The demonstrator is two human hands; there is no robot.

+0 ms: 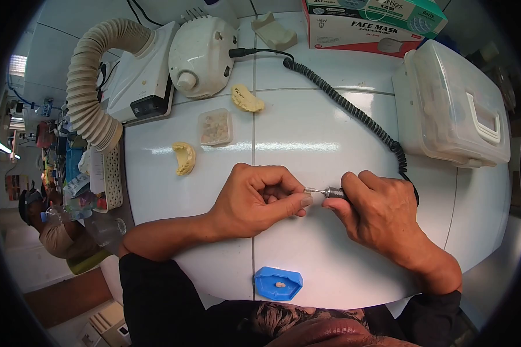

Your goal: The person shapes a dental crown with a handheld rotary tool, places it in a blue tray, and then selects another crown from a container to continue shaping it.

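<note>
My right hand is wrapped around a rotary handpiece, whose thin metal bur points left. The fingertips of my left hand are pinched together at the bur's tip. Whatever they hold is too small and too covered to make out. Below my hands lies a blue silicone-like dish with a small beige piece in it. A yellow dental cast and a clear box of small pale pieces are beyond my left hand.
The handpiece's coiled cord runs to a white control unit. Beside that stands a machine with a ribbed hose. Another yellow cast, a lidded plastic case and face mask boxes sit farther back. A person sits at left.
</note>
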